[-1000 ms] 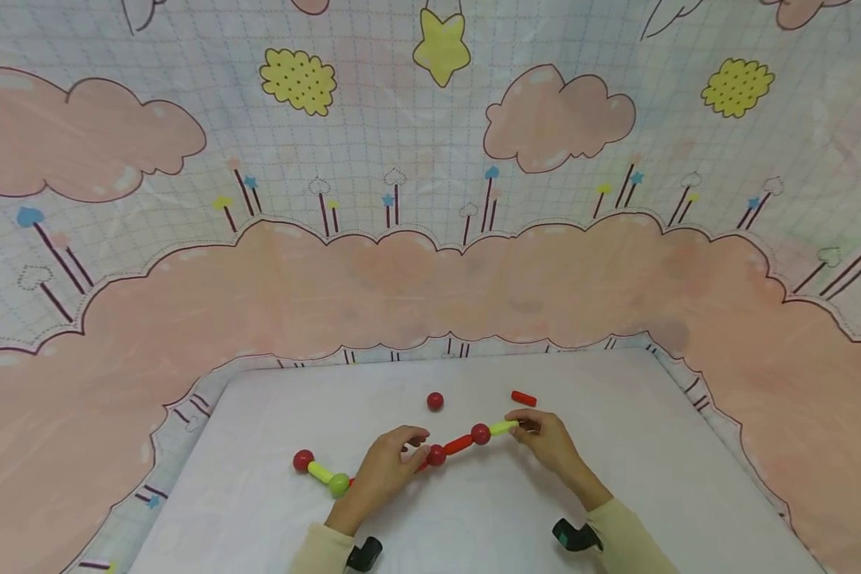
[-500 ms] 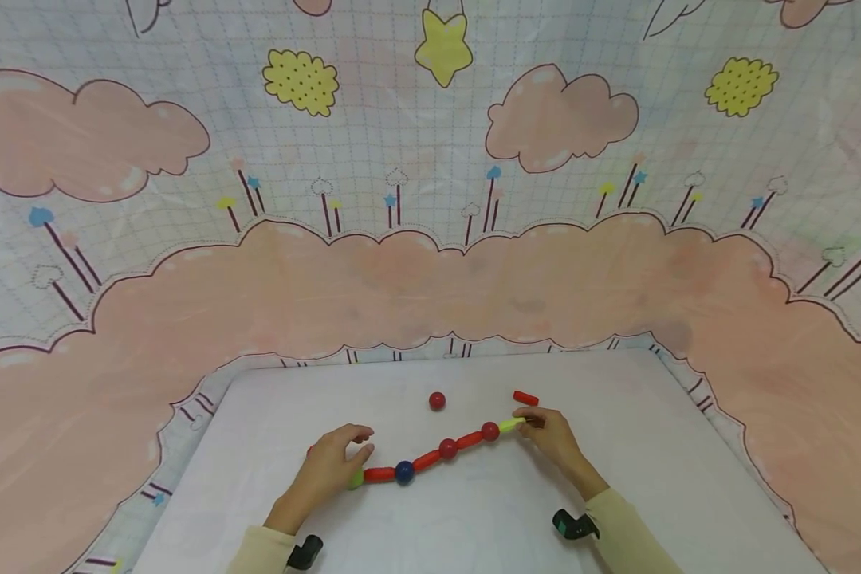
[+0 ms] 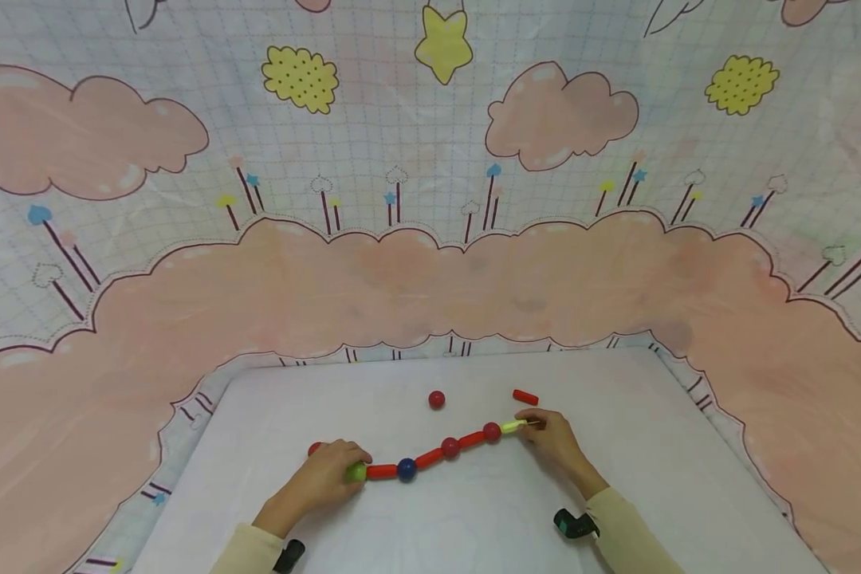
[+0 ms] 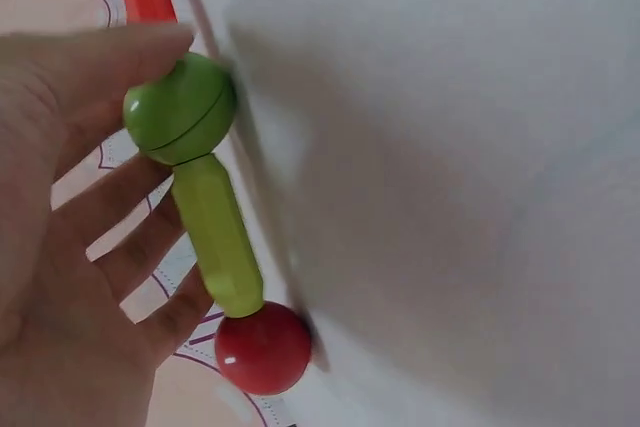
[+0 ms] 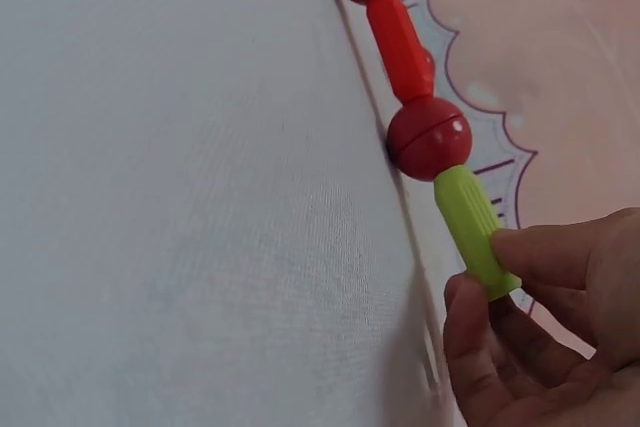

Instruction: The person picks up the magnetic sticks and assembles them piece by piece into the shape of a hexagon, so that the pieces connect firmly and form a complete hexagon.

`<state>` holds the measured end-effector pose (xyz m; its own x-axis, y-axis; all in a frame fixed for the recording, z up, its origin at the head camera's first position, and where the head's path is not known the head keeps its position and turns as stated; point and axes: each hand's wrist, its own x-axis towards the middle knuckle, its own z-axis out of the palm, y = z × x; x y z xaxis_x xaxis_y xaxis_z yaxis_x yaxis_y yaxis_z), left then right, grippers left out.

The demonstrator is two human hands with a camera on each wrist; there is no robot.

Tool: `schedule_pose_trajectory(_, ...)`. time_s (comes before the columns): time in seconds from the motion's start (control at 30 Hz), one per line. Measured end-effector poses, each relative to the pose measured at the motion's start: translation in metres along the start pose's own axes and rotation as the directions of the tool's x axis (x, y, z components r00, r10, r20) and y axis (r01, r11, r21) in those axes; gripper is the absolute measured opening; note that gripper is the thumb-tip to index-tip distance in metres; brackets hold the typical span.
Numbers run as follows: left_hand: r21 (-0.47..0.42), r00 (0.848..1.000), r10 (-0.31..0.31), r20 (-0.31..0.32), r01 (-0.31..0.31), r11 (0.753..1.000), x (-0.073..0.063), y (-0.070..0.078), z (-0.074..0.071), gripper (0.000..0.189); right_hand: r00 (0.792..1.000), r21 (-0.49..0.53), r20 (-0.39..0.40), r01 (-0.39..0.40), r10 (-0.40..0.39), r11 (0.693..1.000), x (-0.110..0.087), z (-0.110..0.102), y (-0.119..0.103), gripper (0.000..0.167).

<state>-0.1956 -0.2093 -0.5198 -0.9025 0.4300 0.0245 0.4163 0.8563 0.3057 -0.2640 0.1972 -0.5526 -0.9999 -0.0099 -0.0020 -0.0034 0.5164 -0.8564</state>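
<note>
A strand of wooden beads runs across the white tabletop, round beads alternating with long ones. At its left part my left hand (image 3: 328, 474) pinches the round green bead (image 4: 182, 107), thumb over it and fingers behind. A long yellow-green bead (image 4: 218, 237) and a round red bead (image 4: 264, 349) lie beyond it at that end. Rightward follow long red beads, a round blue bead (image 3: 406, 470) and two round red beads (image 3: 450, 448). My right hand (image 3: 551, 440) pinches the long yellow-green bead (image 5: 472, 227) at the right end between thumb and fingers; a thin string end shows there.
Behind the strand lie a loose round red bead (image 3: 437, 399) and a loose long red bead (image 3: 525, 397). The white tabletop (image 3: 459, 526) ends at a cloud-patterned cloth (image 3: 430, 295) behind it. A dark device is strapped at each wrist.
My left hand has let go near the strand's middle, moved left and taken hold of the round green bead. The strand has shifted slightly right; my right hand has moved a little with it.
</note>
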Motion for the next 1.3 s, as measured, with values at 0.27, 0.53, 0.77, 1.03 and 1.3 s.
schedule_pose_trajectory(0.27, 0.062, 0.995, -0.035, -0.094, 0.041, 0.997, 0.002, -0.003, 0.009, 0.029, 1.000, -0.021, 0.016, -0.023, 0.024, 1.000, -0.001, 0.000, 0.006, 0.016)
schedule_pose_trajectory(0.53, 0.070, 0.982, -0.136, -0.134, 0.146, 0.987, 0.014, -0.007, 0.009, 0.031, 0.998, -0.002, -0.006, -0.055, 0.055, 0.998, -0.006, 0.005, 0.006, 0.014)
schedule_pose_trajectory(0.77, 0.084, 0.998, -0.040, -0.057, 0.045, 0.995, 0.023, -0.004, 0.008, 0.026, 0.998, -0.024, -0.022, -0.062, 0.061, 0.998, -0.012, 0.006, 0.002, 0.015)
schedule_pose_trajectory(1.03, 0.118, 0.994, -0.084, -0.075, 0.092, 0.989, 0.027, 0.000, 0.009, 0.023, 0.999, -0.038, -0.030, -0.032, 0.031, 0.999, -0.014, 0.007, 0.001, 0.014)
schedule_pose_trajectory(1.3, 0.078, 0.977, -0.203, -0.058, 0.207, 0.975, 0.032, 0.000, 0.006, 0.027, 1.000, -0.054, -0.013, -0.022, 0.022, 0.998, -0.017, 0.011, -0.004, 0.014)
